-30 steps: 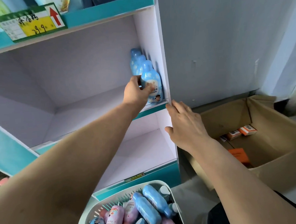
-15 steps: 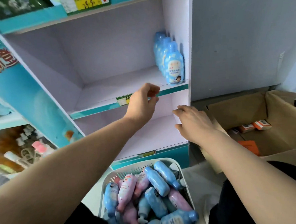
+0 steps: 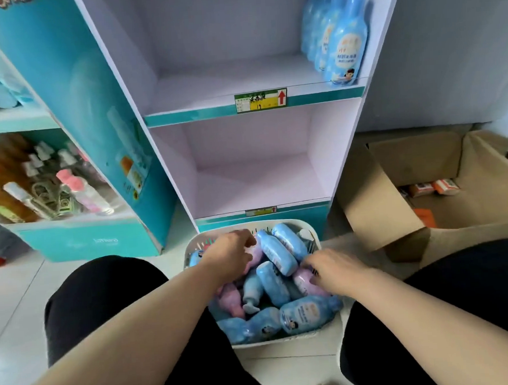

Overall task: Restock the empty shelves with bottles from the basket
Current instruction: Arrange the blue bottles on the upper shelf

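Though left hand (image 3: 231, 253) and right hand (image 3: 333, 269) touch flat-lying bottles (image 3: 276, 256) (necks every way), grips are unclear.

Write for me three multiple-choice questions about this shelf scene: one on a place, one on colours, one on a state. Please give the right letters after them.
1. Where on the upper shelf do the blue bottles stand?
A. against its left wall
B. in the middle
C. against its right wall

2. What colours are the bottles lying in the white basket?
A. blue and pink
B. green and yellow
C. all red

3. In what state is the cardboard box?
A. taped shut
B. open, with its flaps spread
C. crushed flat

Answers:
1 C: the row runs back along the right wall.
2 A: blue and pink ones lie mixed there.
3 B: small orange-and-white packs show inside it.
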A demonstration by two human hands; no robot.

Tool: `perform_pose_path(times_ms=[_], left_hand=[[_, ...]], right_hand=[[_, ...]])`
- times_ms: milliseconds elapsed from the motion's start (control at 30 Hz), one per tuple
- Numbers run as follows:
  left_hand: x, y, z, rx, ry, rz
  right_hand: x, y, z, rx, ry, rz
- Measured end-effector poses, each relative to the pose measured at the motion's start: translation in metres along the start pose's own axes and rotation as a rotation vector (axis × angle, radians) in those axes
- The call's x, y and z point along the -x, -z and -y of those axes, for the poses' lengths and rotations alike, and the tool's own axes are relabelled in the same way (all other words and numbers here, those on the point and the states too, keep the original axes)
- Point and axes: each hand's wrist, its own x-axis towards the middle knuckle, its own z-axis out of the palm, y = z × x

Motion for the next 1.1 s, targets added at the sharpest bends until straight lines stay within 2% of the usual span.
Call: perform_pose_path(times_ms=[133,200,300,633,767,867,1100], left_hand=[[0.003,-0.021,0.004,-0.039,-0.072,0.126],[0.003,-0.024,0.011,-0.126,-0.091,0.184],[0.005,-0.022,0.016,-0.206,-0.074,0.229],[0.014,-0.030,0.035,-0.196,-0.042,0.368],[0.023,-0.046,0.046,-0.219,-0.034,0.478],[0.027,-0.060,0.045,-0.263,-0.093,0.524],[0.025,-0.074,0.042,-0.347,-0.133,0.541]], right_hand=[[0.001,-0.036,0.006,-0.019,-0.072,0.218],[0.000,-0.045,0.008,-0.023,-0.104,0.262],[-0.003,-0.050,0.010,-0.006,-0.129,0.264],[-0.006,-0.062,0.019,0.121,-0.158,0.194],[-0.001,-0.066,0.019,0.059,-0.136,0.210],[0.001,-0.058,0.019,0.077,-0.086,0.139],[-0.001,-0.030,0.024,-0.235,-0.126,-0.142]])
